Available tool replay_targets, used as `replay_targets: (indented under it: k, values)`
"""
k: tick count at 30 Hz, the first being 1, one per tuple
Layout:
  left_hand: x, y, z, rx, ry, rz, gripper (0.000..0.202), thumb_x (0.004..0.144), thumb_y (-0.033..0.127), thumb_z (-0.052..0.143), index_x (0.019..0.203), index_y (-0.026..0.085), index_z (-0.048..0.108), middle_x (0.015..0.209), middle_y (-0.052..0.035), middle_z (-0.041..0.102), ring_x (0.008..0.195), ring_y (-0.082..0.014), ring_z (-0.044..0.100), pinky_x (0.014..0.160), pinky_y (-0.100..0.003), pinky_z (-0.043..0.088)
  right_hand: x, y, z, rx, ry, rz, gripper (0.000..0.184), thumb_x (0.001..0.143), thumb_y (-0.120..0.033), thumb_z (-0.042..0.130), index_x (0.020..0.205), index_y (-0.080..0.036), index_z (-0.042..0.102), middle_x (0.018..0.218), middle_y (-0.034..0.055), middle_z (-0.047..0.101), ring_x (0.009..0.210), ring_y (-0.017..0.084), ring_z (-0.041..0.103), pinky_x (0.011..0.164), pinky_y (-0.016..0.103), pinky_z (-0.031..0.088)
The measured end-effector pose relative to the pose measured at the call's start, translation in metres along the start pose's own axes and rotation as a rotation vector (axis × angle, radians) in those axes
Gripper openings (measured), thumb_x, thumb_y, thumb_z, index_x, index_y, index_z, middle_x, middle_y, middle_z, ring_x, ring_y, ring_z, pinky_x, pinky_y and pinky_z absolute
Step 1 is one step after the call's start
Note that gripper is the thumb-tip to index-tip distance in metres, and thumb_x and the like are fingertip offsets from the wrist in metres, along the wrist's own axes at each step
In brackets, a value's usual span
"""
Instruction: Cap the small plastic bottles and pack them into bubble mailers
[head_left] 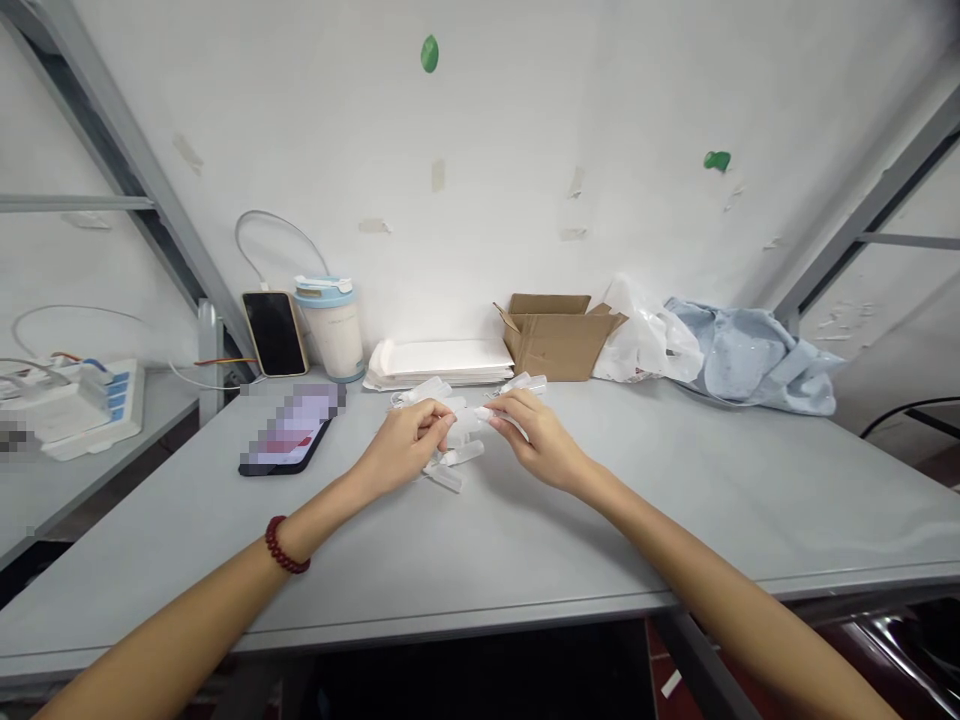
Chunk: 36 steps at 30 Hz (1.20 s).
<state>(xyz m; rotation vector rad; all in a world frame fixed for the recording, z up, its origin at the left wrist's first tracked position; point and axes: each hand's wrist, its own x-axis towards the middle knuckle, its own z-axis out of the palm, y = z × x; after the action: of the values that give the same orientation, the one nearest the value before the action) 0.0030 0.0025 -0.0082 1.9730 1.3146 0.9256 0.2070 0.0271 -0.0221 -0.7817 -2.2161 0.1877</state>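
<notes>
Both of my hands are raised over the middle of the grey table, close together. My right hand (pixel 541 440) pinches a small white, translucent piece (pixel 484 413) between thumb and fingers. My left hand (pixel 409 445) is closed in a pinch just to the left of it; what its fingertips hold is too small to make out. Under and around the hands lie several small clear plastic tubes (pixel 463 453) with thin white loops. More of these tubes (pixel 525 383) rest behind my right hand, in front of the cardboard box.
Along the wall stand a phone on a cable (pixel 275 333), a lidded cup (pixel 331 330), a stack of white sheets (pixel 450 360), an open cardboard box (pixel 559 345), a white plastic bag (pixel 637 335) and blue cloth (pixel 757 355). Another phone (pixel 292 430) lies left of my hands.
</notes>
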Motion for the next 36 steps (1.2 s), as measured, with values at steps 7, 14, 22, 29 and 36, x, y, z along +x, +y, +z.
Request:
replay_targets:
  k: [7,14,22,29,36]
  values:
    - [-0.0008,0.0068,-0.0022,-0.159,-0.068,-0.053,0.026,0.085,0.036,0.046,0.073,0.014,0.056,0.057,0.0030,0.054,0.042,-0.0068,0.043,0.046,-0.020,0.037,0.0020,-0.0040,-0.0051,0.077,-0.025,0.075,0.022,0.092,-0.023,0.041,0.090,-0.015,0.061,0.079,0.0060,0.063,0.074,0.015,0.054,0.068,0.028,0.041]
    - [0.0007,0.0080,-0.0028,-0.237,-0.128,-0.083,0.026,0.085,0.036,0.046,0.071,0.015,0.055,0.050,0.0052,0.051,0.040,-0.0061,0.042,0.046,-0.020,0.035,0.0027,-0.0077,-0.0052,0.144,-0.070,0.133,0.022,0.091,-0.023,0.041,0.089,-0.015,0.062,0.080,0.0045,0.064,0.067,0.012,0.054,0.062,0.025,0.040]
    - [0.0002,0.0073,-0.0017,-0.245,-0.140,-0.093,0.025,0.084,0.036,0.047,0.073,0.015,0.055,0.053,0.0045,0.054,0.040,-0.0061,0.043,0.045,-0.020,0.035,0.0023,-0.0089,-0.0052,0.151,-0.074,0.141,0.024,0.092,-0.024,0.039,0.089,-0.015,0.061,0.079,0.0043,0.064,0.065,0.012,0.052,0.060,0.024,0.039]
    - [0.0014,0.0088,-0.0028,-0.269,-0.157,-0.110,0.025,0.084,0.034,0.047,0.071,0.014,0.054,0.052,0.0045,0.053,0.039,-0.0055,0.042,0.045,-0.020,0.034,0.0019,-0.0073,-0.0037,0.135,-0.068,0.127,0.024,0.092,-0.024,0.039,0.089,-0.016,0.061,0.079,0.0044,0.064,0.065,0.012,0.052,0.061,0.024,0.039]
    - [0.0017,0.0068,-0.0032,-0.271,-0.142,-0.090,0.027,0.084,0.038,0.047,0.079,0.014,0.056,0.060,0.0021,0.056,0.040,-0.0059,0.043,0.044,-0.020,0.035,0.0015,-0.0068,-0.0029,0.122,-0.041,0.106,0.026,0.093,-0.027,0.038,0.090,-0.016,0.061,0.077,0.0047,0.063,0.066,0.013,0.053,0.062,0.025,0.041]
